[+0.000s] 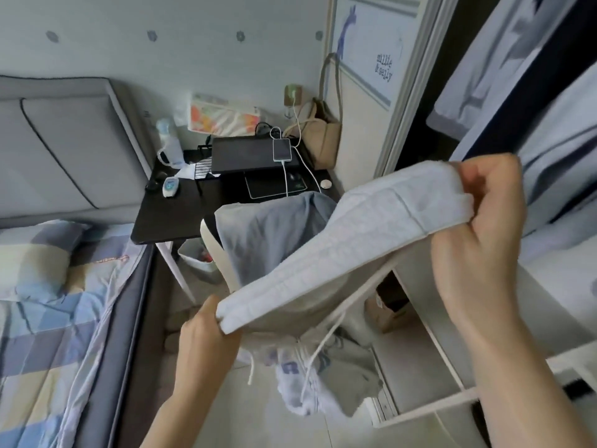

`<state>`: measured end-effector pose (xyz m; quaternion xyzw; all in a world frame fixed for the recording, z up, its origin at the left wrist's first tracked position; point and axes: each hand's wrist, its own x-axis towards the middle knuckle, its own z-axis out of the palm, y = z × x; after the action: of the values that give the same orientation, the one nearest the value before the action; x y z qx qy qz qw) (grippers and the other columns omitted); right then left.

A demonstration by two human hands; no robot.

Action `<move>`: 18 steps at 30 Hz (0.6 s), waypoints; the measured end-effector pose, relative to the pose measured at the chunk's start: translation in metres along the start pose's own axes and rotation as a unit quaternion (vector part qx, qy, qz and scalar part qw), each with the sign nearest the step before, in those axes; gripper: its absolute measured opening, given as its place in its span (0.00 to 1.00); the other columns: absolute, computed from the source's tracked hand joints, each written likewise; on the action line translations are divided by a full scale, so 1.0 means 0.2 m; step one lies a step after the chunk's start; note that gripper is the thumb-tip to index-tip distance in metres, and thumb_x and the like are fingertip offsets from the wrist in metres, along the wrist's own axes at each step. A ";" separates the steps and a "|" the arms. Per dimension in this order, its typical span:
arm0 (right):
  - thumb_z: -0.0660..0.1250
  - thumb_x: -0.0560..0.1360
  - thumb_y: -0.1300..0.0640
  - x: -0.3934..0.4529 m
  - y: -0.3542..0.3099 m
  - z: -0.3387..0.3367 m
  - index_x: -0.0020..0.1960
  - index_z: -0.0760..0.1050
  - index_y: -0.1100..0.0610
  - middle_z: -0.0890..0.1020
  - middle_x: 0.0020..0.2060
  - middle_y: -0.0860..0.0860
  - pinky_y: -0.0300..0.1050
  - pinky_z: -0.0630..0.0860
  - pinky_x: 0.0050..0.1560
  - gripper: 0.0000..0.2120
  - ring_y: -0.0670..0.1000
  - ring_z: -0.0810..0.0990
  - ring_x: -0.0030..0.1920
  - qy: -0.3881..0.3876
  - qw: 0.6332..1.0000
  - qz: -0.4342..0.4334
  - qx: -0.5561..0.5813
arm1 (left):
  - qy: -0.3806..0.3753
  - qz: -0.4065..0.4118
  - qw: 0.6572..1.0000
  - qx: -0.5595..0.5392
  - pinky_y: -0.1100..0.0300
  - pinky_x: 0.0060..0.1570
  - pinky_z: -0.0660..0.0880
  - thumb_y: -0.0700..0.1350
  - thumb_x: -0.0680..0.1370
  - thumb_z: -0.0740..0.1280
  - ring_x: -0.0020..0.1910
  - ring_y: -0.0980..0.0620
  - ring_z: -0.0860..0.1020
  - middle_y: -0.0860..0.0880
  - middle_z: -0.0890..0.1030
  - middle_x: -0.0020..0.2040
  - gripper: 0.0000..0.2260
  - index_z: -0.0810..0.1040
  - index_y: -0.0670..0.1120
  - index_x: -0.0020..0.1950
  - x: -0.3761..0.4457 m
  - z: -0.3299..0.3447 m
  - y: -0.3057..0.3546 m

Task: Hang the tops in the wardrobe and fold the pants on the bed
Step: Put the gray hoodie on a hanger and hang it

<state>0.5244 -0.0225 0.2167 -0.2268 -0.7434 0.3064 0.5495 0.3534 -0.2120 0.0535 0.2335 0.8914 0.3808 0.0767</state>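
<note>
My right hand (484, 221) pinched upper-right end of pale grey ribbed waistband of drawstring sweatpants (349, 240); left hand (206, 331) clamped lower-left end. Waistband stretched mid-frame, legs dangling lower centre, off quilted check bed (48, 318) at left. Risk: white drawstring (319, 350) trailing, could snag white wardrobe frame (429, 405); a loose pinch could drop pants.

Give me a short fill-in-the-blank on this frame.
1. Both hands, left hand and right hand, hold the waistband of the white ____.
2. The phone lies on a black ____.
3. The quilted bed is on the person's ____ side.

Answers: pants; laptop; left
</note>
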 end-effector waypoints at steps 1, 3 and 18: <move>0.62 0.78 0.65 0.04 0.00 0.00 0.50 0.66 0.59 0.73 0.41 0.47 0.35 0.70 0.42 0.05 0.44 0.71 0.41 0.012 1.000 -0.014 0.000 | -0.049 -0.001 0.998 0.049 0.51 0.33 0.71 0.49 0.71 0.71 0.39 0.37 0.77 0.49 0.79 0.36 0.11 0.69 0.49 0.44 0.04 0.05 0.02; 0.60 0.78 0.68 0.11 0.00 0.00 0.48 0.64 0.58 0.76 0.46 0.56 0.35 0.71 0.46 0.08 0.49 0.74 0.45 0.036 0.999 -0.038 0.002 | -0.159 0.024 0.972 0.171 0.52 0.37 0.71 0.58 0.70 0.71 0.43 0.39 0.77 0.49 0.77 0.39 0.19 0.64 0.51 0.47 0.09 0.13 0.06; 0.65 0.78 0.59 0.21 0.86 0.13 0.70 0.64 0.62 0.68 0.66 0.58 0.40 0.63 0.62 0.22 0.57 0.69 0.65 -0.161 0.885 0.217 -0.379 | -0.478 -0.084 0.750 -0.450 0.40 0.61 0.75 0.42 0.79 0.65 0.58 0.33 0.79 0.30 0.80 0.56 0.12 0.80 0.34 0.56 0.58 0.29 0.55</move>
<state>0.4863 0.1232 0.1187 -0.5207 -0.8136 0.1455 0.2140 0.3096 -0.0532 0.0958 0.2479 0.4802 0.5685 0.6202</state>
